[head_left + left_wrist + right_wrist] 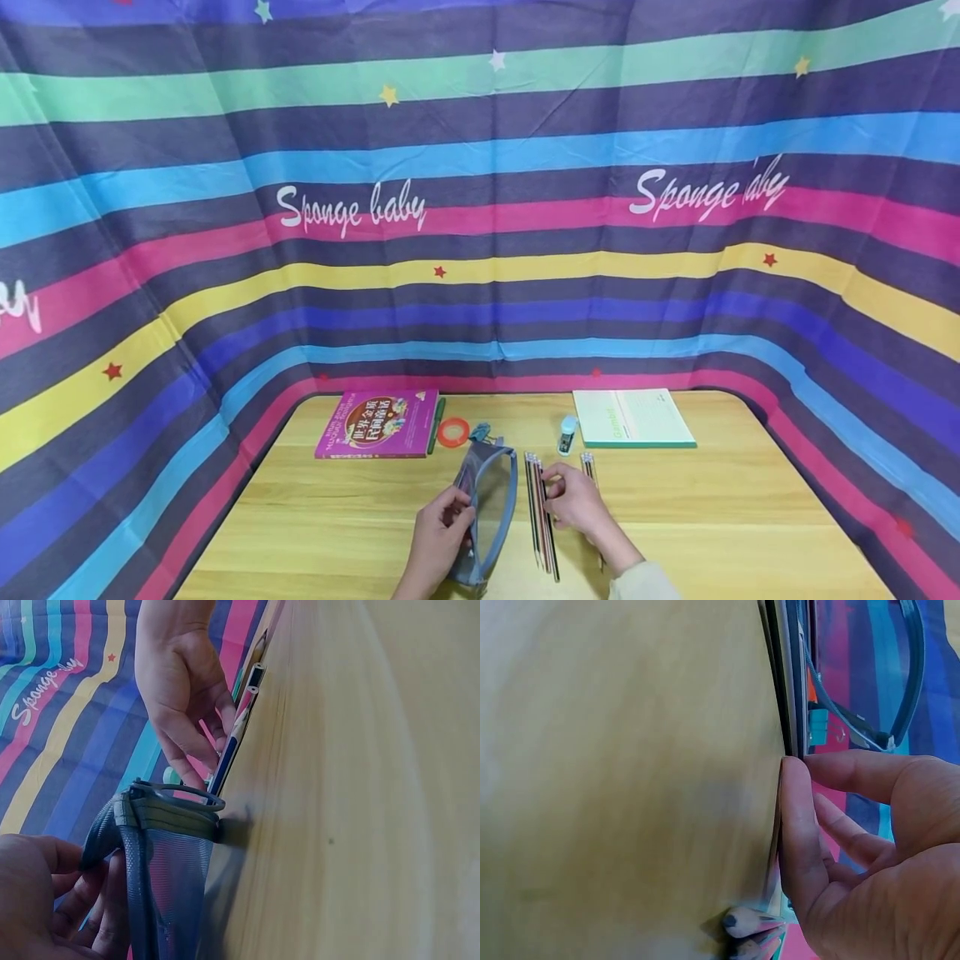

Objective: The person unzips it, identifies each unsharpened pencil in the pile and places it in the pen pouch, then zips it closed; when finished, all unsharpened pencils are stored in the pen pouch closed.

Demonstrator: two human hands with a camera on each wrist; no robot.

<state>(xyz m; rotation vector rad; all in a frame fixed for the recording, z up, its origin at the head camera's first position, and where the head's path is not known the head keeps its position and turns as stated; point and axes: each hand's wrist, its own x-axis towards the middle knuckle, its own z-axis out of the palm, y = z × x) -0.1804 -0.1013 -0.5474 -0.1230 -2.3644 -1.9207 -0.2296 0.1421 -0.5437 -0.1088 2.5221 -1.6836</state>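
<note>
A grey-blue mesh pencil case (491, 508) stands unzipped, its mouth spread toward the right. My left hand (442, 525) pinches its left side between thumb and fingers, seen closer in the left wrist view, where the zipped end of the case (169, 817) shows. Just right of the case lies a row of striped pencils (537, 521), points toward me. My right hand (577, 502) is over them, and in the right wrist view its thumb and forefinger pinch at the edge of the row. More pencils (589, 467) lie beyond that hand, partly hidden by it.
A purple book (378, 423) lies at the back left, with a dark green stick-like thing (436, 425) beside it and an orange-red tape ring (453, 432). A light blue-capped sharpener (567, 435) and a pale green notebook (633, 417) are at the back right. Striped cloth surrounds the table.
</note>
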